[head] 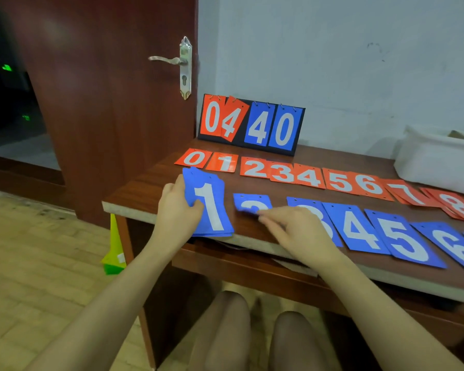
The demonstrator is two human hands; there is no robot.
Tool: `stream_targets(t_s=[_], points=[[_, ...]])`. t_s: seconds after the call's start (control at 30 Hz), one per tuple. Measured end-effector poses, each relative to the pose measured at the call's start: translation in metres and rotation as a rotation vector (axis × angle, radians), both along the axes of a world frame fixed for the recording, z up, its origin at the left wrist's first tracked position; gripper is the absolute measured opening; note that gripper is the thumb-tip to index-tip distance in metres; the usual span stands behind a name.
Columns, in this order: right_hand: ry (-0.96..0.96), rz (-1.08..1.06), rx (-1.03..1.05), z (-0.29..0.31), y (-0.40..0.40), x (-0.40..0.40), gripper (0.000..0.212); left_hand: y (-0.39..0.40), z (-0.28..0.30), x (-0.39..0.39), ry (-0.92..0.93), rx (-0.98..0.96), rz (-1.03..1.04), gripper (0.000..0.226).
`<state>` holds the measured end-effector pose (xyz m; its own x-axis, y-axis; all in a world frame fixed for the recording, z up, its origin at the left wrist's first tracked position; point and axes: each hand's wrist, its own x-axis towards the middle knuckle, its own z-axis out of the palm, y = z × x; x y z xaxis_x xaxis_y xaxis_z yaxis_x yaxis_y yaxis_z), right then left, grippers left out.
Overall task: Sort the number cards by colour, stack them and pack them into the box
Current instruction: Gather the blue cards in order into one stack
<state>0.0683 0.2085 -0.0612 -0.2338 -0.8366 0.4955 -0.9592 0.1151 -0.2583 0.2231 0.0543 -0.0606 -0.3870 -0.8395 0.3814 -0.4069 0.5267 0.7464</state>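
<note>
From the head camera: mid-way through gathering the blue cards, with the red row not yet touched. Left hand (178, 207) gripping a small blue stack (208, 204) at its left edge, thumb across the face, a white 1 on top, the stack tilted up over the front lip of the desk (145, 194). Right hand (295, 231) laid low on the desk, fingertips (263, 216) reaching to the near edge of the blue 2 card (252, 203), seemingly pinching or lifting that edge; impossible to tell whether the card is already caught between finger and thumb. Further right, the rest of the blue row (381, 234) lying flat and overlapping, 3 partly under the right hand, then 4, 5, 6, running out of frame. Behind it the red row (306, 175), 0 through 8, flat and overlapping toward the right. At the back a scoreboard stand (252, 124) showing 04 in red and 40 in blue. Far right, a white box (434, 156), well apart from both hands. Next, probably: raise the 2 clear of the desk, slide it onto the held stack squarely, then on to the 3; thin, slick cards, so likely hard to pick off the flat surface and easy to fan out of the grip
</note>
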Motion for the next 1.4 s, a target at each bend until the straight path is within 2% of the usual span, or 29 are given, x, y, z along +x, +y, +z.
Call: stream_targets(t_s=[0.07,0.13,0.23,0.33,0.37,0.4,0.47,0.53,0.6,0.7,0.83,0.93,1.03,1.07,1.1,1.23,1.27,1.33,1.4], points=[[-0.124,-0.076,-0.252,-0.003,-0.005,0.002,0.027,0.001,0.0,0.001,-0.02,0.016,-0.014,0.037],[-0.142,0.008,-0.287,-0.001,-0.014,0.01,0.03,0.002,0.001,-0.004,-0.019,0.04,-0.065,0.035],[-0.013,0.147,-0.106,-0.006,-0.026,0.018,0.037,0.006,0.003,-0.02,0.029,0.12,-0.123,0.026],[-0.036,0.165,0.041,-0.006,-0.024,0.016,0.033,0.01,0.004,-0.033,0.117,0.179,-0.112,0.025],[-0.053,0.162,0.069,-0.004,-0.02,0.013,0.036,0.012,0.004,-0.034,0.087,0.168,-0.12,0.02],[-0.052,0.145,0.088,-0.002,-0.014,0.009,0.043,0.013,0.004,-0.036,0.065,0.15,-0.132,0.015],[0.002,0.031,0.152,0.001,0.001,-0.005,0.066,0.012,0.007,-0.041,0.045,0.123,-0.104,0.035],[0.079,-0.144,0.295,0.004,0.017,-0.018,0.078,0.011,0.01,-0.047,0.082,0.131,-0.088,0.041],[0.047,-0.216,0.444,0.006,0.032,-0.027,0.079,0.012,0.011,-0.056,0.094,0.121,-0.093,0.041],[-0.034,-0.104,0.547,0.007,0.043,-0.027,0.081,0.018,0.01,-0.065,0.068,0.079,-0.098,0.037],[-0.138,0.041,0.567,0.01,0.04,-0.033,0.06,0.015,0.006,-0.066,0.054,0.022,-0.06,0.035],[-0.259,0.016,0.391,0.01,0.037,-0.037,0.04,0.012,0.006,-0.065,0.045,0.034,-0.051,0.032],[-0.364,-0.163,-0.073,0.011,0.025,-0.03,0.036,0.016,0.007,-0.069,0.037,0.078,-0.087,0.035],[-0.379,-0.18,-0.168,0.013,0.018,-0.026,0.036,0.019,0.008,-0.072,0.04,0.102,-0.113,0.036],[-0.362,-0.172,-0.187,0.014,0.01,-0.022,0.036,0.022,0.009,-0.076,0.056,0.131,-0.145,0.036],[-0.303,-0.051,0.028,0.015,-0.011,-0.013,0.031,0.029,0.016,-0.093,0.202,0.322,-0.235,0.024],[-0.349,-0.01,0.049,0.016,-0.012,-0.014,0.033,0.028,0.017,-0.097,0.221,0.341,-0.237,0.019],[-0.562,0.035,0.098,0.017,-0.007,-0.018,0.041,0.028,0.017,-0.102,0.183,0.321,-0.244,0.015],[-0.663,-0.015,0.045,0.019,0.004,-0.031,0.038,0.027,0.015,-0.106,0.141,0.279,-0.256,0.022]])
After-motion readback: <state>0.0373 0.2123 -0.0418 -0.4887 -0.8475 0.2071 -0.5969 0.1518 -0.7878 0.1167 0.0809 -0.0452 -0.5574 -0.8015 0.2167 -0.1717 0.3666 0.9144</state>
